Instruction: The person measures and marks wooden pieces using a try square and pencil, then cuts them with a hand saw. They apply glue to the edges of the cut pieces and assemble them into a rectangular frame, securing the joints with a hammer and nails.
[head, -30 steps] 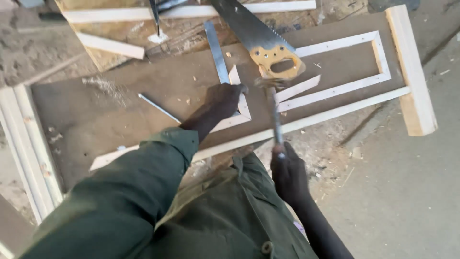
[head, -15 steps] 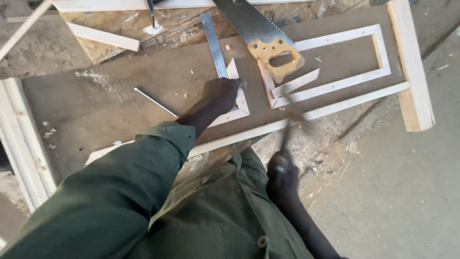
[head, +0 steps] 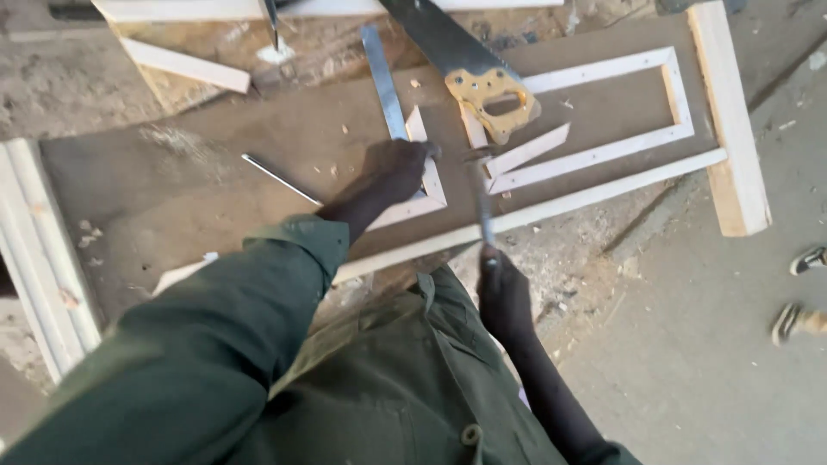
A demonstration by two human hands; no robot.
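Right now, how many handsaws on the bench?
1. The handsaw lies at the top centre of the board, its yellow handle beside the white wooden frame, above the left hand. Others may be out of frame.

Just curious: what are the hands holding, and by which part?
Right hand grips a hammer by its handle's lower end. Left hand presses down on the white moulding corner.
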